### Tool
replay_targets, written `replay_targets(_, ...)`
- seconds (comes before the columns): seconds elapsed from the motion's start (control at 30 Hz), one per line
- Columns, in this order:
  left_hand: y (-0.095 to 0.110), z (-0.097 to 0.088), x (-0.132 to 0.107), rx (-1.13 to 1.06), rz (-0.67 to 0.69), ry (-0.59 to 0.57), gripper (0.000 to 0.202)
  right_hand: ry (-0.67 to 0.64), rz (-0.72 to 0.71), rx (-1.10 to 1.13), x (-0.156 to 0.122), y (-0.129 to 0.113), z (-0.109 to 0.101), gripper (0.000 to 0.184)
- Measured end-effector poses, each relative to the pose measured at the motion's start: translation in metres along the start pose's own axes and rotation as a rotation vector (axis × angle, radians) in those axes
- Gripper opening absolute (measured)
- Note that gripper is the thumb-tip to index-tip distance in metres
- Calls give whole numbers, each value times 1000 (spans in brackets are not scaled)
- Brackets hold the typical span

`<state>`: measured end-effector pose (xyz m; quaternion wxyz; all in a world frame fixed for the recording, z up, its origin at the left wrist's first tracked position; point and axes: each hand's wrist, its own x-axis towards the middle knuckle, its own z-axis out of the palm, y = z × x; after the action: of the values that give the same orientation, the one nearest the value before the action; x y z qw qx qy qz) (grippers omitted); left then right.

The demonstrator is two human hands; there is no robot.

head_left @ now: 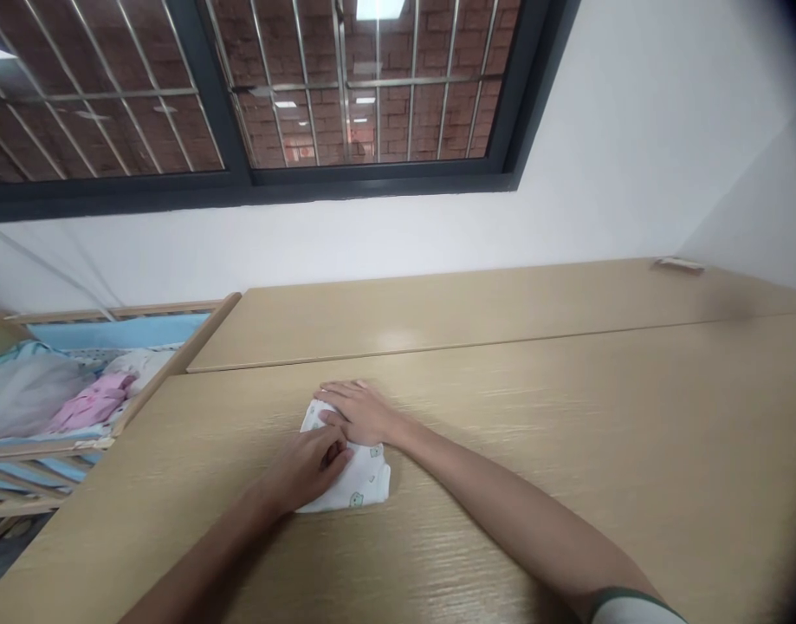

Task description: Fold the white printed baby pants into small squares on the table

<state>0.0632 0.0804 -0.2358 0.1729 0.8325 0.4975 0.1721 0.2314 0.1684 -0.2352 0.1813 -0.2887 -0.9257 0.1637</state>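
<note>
A small folded white cloth (364,485) with little green prints lies on the light wooden table (566,451). Both of my hands rest on top of it. My left hand (307,468) lies flat on the near left part of the cloth, fingers stretched out. My right hand (359,412) covers the far end, fingers flat and together, pressing down. Most of the cloth is hidden under the hands; only its right edge and a far corner show.
A wooden crib (79,390) with a blue liner, grey netting and pink clothes (92,403) stands left of the table. A second tabletop (501,303) adjoins at the back, against a white wall under a barred window. A small object (679,264) lies far right.
</note>
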Motion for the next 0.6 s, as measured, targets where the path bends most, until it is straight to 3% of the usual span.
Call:
replay_targets(0.13,2,-3,-2,9,29,17,23,4,-7,-8,-1,-3,-3,47)
replay_targets(0.27,16,-7,-12,30,53,-15,20,-6,-2,-23,-1,-4,-5,46)
replay_targets(0.47,49,-17,-42,139,31,-132,43,-12,-7,-4,-3,-6,-7,48)
replay_targets(0.6,43,-16,-58,203,65,-111,23,-7,12,4,-3,-7,-6,49)
